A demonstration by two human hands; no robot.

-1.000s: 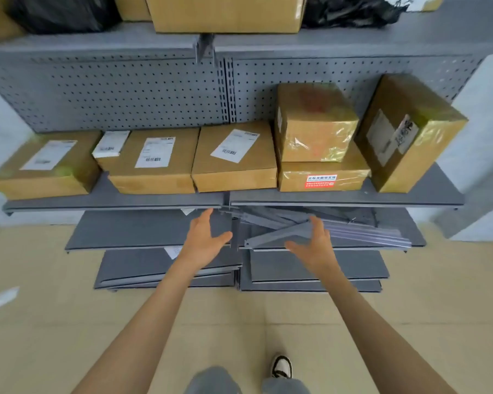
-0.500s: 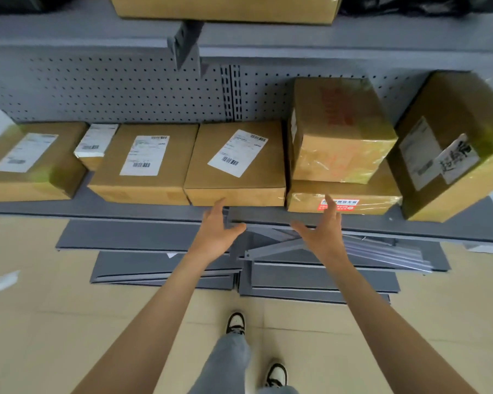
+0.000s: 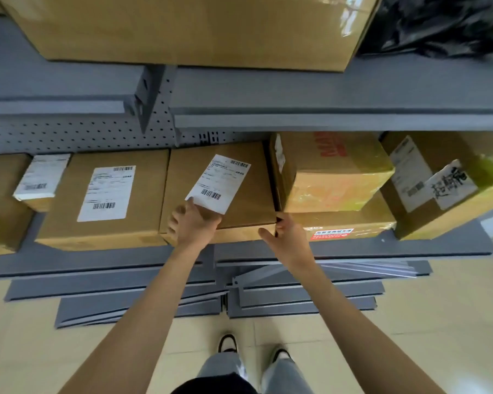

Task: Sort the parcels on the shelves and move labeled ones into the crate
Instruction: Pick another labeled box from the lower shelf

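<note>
A person stands at a grey metal shelf (image 3: 97,260), both bare arms reaching up from the bottom of the frame. The left hand (image 3: 192,223) grasps the front left corner of a labelled cardboard parcel (image 3: 239,194) at the centre of the frame, thumb on its white shipping label (image 3: 218,183). The right hand (image 3: 289,237) grasps the parcel's front right corner, fingertips tucked into the narrow gap beside a taped parcel stack (image 3: 333,189).

The parcel sits on the shelf, not yet lifted. No crate is in view, so the sorting looks barely begun; several labelled parcels remain, including one (image 3: 106,200) touching its left side.

Neighbours crowd both sides and an upper shelf (image 3: 324,120) hangs overhead, so open room lies only forward, toward the person.
</note>
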